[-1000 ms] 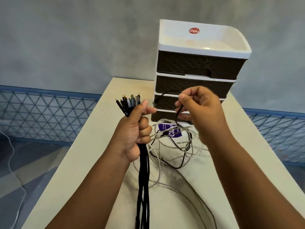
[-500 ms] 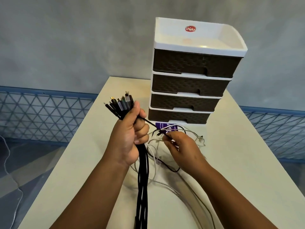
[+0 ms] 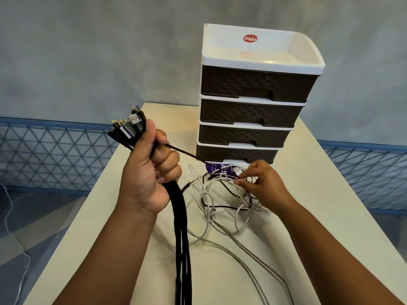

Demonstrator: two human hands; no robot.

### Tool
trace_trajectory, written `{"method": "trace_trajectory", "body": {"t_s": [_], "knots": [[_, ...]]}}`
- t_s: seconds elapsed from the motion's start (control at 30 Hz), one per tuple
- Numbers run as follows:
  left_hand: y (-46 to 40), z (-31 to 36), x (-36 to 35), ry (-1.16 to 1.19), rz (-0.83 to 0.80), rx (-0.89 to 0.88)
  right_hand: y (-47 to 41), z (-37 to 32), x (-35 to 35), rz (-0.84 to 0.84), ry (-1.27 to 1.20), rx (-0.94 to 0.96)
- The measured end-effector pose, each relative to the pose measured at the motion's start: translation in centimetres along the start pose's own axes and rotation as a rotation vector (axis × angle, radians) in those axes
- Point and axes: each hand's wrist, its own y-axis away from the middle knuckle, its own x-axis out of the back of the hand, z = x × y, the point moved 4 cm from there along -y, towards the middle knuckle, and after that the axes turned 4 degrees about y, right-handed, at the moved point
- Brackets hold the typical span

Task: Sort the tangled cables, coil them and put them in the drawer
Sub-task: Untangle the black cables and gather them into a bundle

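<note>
Here, at centre left of the frame, your left hand (image 3: 149, 170) is fisted around the black cable bundle (image 3: 181, 234), plugs fanned upward. At centre right, your right hand (image 3: 262, 183) pinches a strand in the tangled white and black cables (image 3: 220, 201) on the table (image 3: 330, 194), below the drawer unit (image 3: 253, 102), all drawers closed.

"Uniplus" — red oval, drawer unit (image 3: 259, 60) top

Grey mottled plaster wall (image 3: 99, 51) fills the back. Blue metal lattice railing (image 3: 55, 155) runs along its base on both sides of a cream table (image 3: 330, 205). Grey patterned floor (image 3: 44, 227) at lower left, thin white cord (image 3: 8, 216) trailing across it. Soft, even light.
</note>
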Motion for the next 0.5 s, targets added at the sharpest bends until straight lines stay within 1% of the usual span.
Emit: {"method": "trace_trajectory", "body": {"t_s": [0.03, 0.1, 0.17, 0.2, 0.27, 0.37, 0.43, 0.5], "knots": [[-0.1, -0.2, 0.1, -0.014, 0.015, 0.005, -0.1, -0.2, -0.1, -0.032, 0.094, 0.027], [-0.4, -0.7, 0.3, -0.050, 0.071, 0.029, 0.0, -1.0, 0.2, -0.098, 0.152, 0.034], [-0.8, -1.2, 0.9, -0.084, 0.142, 0.047, 0.1, -1.8, 1.0, -0.120, 0.065, -0.008], [-0.9, -1.5, 1.1, -0.101, 0.164, 0.054, 0.0, -2.2, 1.7, -0.097, 0.008, -0.026], [-0.9, -2.2, 1.3, -0.143, 0.162, 0.083, -0.2, -3.3, 3.1, -0.037, -0.109, -0.033], [-0.8, -3.5, 0.9, -0.227, 0.133, 0.144, -0.6, -5.2, 4.9, 0.008, -0.337, -0.040], [-0.8, -4.5, 0.5, -0.316, 0.112, 0.172, -0.8, -6.6, 5.9, 0.009, -0.370, -0.030], [-1.0, -5.6, 0.3, -0.415, 0.110, 0.205, -0.9, -8.1, 6.5, -0.040, -0.356, -0.010]]}}
